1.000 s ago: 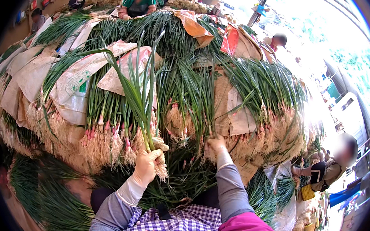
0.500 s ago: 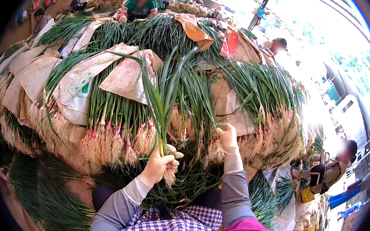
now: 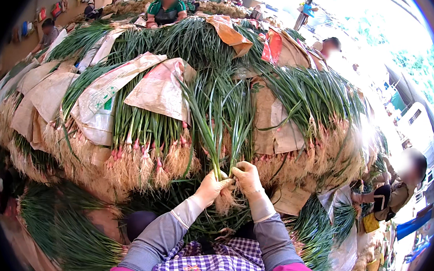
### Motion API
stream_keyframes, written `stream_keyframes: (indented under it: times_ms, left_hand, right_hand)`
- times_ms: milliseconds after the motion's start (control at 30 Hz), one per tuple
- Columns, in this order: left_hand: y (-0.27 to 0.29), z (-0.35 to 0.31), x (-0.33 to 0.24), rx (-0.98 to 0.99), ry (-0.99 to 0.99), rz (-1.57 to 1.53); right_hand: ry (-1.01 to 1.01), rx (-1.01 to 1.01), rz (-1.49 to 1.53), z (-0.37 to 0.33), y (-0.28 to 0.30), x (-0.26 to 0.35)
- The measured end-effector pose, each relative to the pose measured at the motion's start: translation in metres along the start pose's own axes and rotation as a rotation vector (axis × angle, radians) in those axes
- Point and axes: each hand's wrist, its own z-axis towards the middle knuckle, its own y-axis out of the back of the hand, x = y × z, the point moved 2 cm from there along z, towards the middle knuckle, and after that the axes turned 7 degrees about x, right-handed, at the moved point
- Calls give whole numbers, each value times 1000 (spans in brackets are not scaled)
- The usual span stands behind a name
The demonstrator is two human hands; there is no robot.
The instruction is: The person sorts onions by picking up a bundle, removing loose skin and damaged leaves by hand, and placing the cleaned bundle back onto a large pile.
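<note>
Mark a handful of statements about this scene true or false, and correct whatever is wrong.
1. The left hand grips plants by their leaf tips. False: it grips them low, near the roots.
2. The right hand is close beside the left one. True.
3. The apron is plain white. False: it is checked, purple and white.
4. An orange sheet lies on the heap. True.
5. A red sheet lies left of the orange one. False: it lies to the right.
</note>
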Motion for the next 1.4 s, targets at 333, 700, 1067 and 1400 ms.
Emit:
stream_keyframes:
  times_ms: [333, 700, 1067, 1400]
  left_hand:
    - [-18, -22, -24, 346, 100, -505]
    - [-11, -85, -10, 113, 58, -443]
    - [-15, -294, -72, -49, -186, -464]
    - [44, -366, -79, -465, -425, 92]
  right_hand:
    - [24, -317, -870, 72, 89, 4]
    - [-101, 240, 82, -73, -62, 42]
    - [708, 802, -507, -161, -196, 127]
    - [803, 1087, -724, -195, -311, 89]
